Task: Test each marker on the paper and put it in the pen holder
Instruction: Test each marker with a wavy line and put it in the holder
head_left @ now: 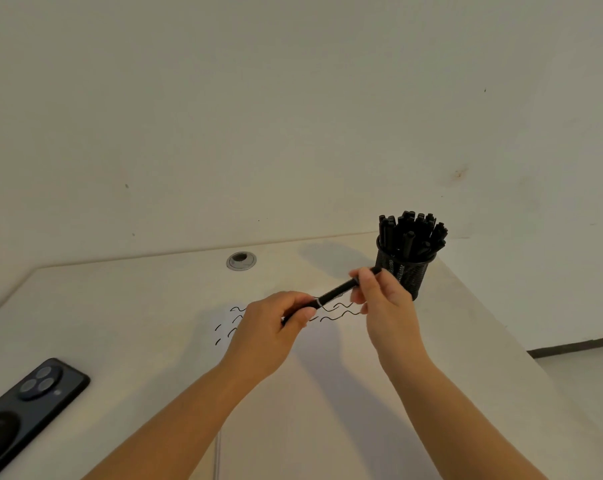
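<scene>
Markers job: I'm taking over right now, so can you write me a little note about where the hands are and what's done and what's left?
Left hand: grips one end of a black marker, held above the paper.
Right hand: pinches the marker's other end. Cannot tell whether the cap is going on or coming off.
Pen holder: black mesh cup at the far right of the desk, packed with black markers.
Done: many wavy test lines on the paper.
Left: finish this marker and put it in the holder. No other loose markers are in view.
</scene>
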